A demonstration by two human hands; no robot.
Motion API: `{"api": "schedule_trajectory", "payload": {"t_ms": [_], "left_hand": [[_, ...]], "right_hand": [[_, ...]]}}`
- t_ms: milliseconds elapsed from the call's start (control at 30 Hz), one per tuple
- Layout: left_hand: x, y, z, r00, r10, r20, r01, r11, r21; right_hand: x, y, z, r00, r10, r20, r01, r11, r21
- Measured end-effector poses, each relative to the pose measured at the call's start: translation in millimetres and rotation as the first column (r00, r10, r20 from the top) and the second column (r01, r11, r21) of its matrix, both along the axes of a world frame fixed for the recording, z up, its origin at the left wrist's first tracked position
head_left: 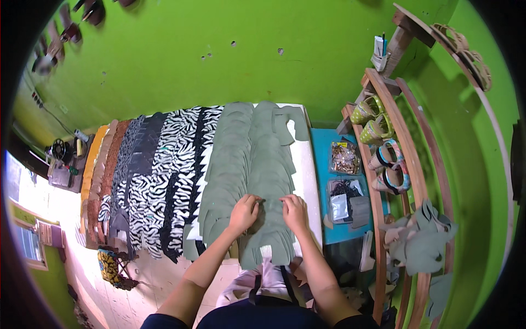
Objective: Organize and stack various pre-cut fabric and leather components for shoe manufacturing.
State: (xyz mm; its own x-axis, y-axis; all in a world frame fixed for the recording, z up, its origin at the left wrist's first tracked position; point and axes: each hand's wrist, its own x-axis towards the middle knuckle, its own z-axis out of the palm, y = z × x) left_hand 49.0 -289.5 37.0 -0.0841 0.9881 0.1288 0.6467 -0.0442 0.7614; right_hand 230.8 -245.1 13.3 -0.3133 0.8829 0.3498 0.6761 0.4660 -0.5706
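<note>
Two long rows of overlapping grey-green cut pieces (222, 159) cover the right part of the white table (307, 181); some show a curved, U-like outline. My left hand (245, 213) is over the seam between the rows, its fingers closed in a pinch at the left edge of a grey-green cut piece (270, 211). Across from it, my right hand (295, 213) pinches at the right edge of the same row. The fingertips partly hide what they grip. The row's near end hangs close to my lap.
Rows of zebra-patterned pieces (172, 148), brown and orange pieces (90, 175) lie to the left. On a blue surface (323, 145) at right stand clear boxes of small parts (344, 158). A wooden rack (408, 159) holds sandals (392, 178) and draped grey pieces (419, 241).
</note>
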Motion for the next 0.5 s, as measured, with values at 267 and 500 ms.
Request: {"api": "schedule_trajectory", "payload": {"t_ms": [267, 500], "left_hand": [[-1.6, -74.3, -6.1, 0.993, -0.105, -0.044, 0.103, 0.994, -0.037], [2.5, -78.0, 2.9, 0.994, -0.104, -0.043, 0.102, 0.993, -0.061]], "right_hand": [[3.0, -89.6, -5.2, 0.97, -0.178, 0.165, 0.176, 0.984, 0.029], [4.7, -83.4, -3.8, 0.914, -0.221, 0.341, 0.283, 0.948, -0.144]]}}
